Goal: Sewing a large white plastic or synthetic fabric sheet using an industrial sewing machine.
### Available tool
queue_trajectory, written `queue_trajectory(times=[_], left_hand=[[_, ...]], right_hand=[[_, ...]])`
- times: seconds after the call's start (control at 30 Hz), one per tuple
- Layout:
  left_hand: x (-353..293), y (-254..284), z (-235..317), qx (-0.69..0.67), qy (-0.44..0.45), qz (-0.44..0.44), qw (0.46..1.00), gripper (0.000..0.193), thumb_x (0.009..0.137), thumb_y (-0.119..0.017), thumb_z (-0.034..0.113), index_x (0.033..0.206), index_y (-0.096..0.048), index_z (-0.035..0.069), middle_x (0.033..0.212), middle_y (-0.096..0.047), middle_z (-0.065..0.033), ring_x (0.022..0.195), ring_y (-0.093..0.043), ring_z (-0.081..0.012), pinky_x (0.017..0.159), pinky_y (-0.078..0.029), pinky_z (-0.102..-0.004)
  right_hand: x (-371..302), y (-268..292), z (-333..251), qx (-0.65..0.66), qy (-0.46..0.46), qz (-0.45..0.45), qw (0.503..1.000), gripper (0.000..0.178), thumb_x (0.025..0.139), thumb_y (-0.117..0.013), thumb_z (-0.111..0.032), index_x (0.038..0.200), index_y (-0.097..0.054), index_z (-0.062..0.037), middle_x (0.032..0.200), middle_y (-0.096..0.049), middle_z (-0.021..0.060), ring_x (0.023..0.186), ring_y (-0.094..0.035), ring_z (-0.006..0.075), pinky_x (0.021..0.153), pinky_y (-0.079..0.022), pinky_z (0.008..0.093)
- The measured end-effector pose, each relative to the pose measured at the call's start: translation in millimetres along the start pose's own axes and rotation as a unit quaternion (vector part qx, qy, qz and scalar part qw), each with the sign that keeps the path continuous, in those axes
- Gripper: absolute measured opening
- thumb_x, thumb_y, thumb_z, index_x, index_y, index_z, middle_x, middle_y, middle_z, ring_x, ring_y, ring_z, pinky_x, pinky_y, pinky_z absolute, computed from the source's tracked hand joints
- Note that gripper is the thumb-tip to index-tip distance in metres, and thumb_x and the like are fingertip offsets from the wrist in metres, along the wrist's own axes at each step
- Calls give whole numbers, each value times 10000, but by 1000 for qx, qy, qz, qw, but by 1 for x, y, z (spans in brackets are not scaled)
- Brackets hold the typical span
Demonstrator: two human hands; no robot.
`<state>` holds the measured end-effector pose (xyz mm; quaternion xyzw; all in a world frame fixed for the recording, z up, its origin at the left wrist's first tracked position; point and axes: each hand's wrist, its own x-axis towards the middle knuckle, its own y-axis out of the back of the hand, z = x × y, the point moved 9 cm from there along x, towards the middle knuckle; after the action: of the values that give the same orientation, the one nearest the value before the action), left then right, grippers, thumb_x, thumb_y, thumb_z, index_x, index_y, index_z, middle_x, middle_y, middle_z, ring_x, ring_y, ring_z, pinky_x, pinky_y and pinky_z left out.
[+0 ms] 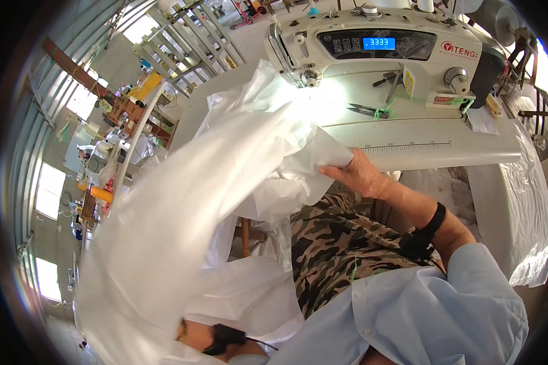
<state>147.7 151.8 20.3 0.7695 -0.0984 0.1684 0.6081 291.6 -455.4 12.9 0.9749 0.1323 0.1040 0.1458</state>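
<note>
A large white plastic-like sheet (182, 201) runs from the sewing machine (377, 45) down over my left side, its middle blurred. My right hand (359, 175) pinches the sheet's edge between thumb and fingers, just in front of the machine bed. My left forearm (204, 337) enters at the bottom and passes under the sheet, which covers the hand and its fingers. Bright lamp light washes out the needle area, so I cannot tell how the sheet lies there.
Small scissors (369, 111) with a green thread lie on the machine table (432, 131), behind a printed ruler strip (408, 146). More white sheeting (523, 213) hangs off the right edge. Metal racks (189, 45) and a cluttered bench stand at the back left.
</note>
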Motion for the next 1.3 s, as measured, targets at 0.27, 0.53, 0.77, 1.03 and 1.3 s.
queue_trajectory(times=[0.27,0.53,0.77,1.03,1.3], left_hand=[[111,101,125,-43,50,-14,998,245,920,-588,272,988,-698,63,878,-701,-132,854,-684,-230,714,-499,-353],[17,-157,353,-412,-33,-257,873,500,891,-626,482,1017,-664,0,809,-687,-146,856,-676,-314,795,-528,-385],[52,-173,429,-649,207,-280,676,479,943,-585,286,1278,-512,-49,1001,-673,-139,981,-652,-246,854,-538,-344],[73,-138,429,-644,172,-287,688,460,930,-603,180,1316,-496,-46,1181,-619,-161,1117,-596,-234,915,-505,-304],[84,-105,397,-602,64,-231,762,475,925,-598,160,1337,-480,-45,1233,-588,-175,1163,-568,-256,944,-485,-316]], right_hand=[[-17,-2,-7,521,-36,100,847,355,936,-583,-179,1247,-538,-14,1140,-610,80,1012,-605,200,877,-500,336],[-15,12,-10,522,-2,153,839,383,966,-524,-172,1299,-491,15,1210,-607,100,1086,-612,207,983,-491,390],[-26,22,0,544,9,181,819,399,979,-526,-212,1300,-489,21,1225,-610,111,1103,-615,220,981,-497,408],[-36,17,25,572,-29,188,798,494,975,-535,-223,1384,-399,18,1307,-554,124,1153,-588,242,991,-491,412],[-46,-42,49,443,-63,95,889,498,1013,-504,-302,1421,-362,-54,1227,-552,87,1043,-596,182,847,-569,359]])
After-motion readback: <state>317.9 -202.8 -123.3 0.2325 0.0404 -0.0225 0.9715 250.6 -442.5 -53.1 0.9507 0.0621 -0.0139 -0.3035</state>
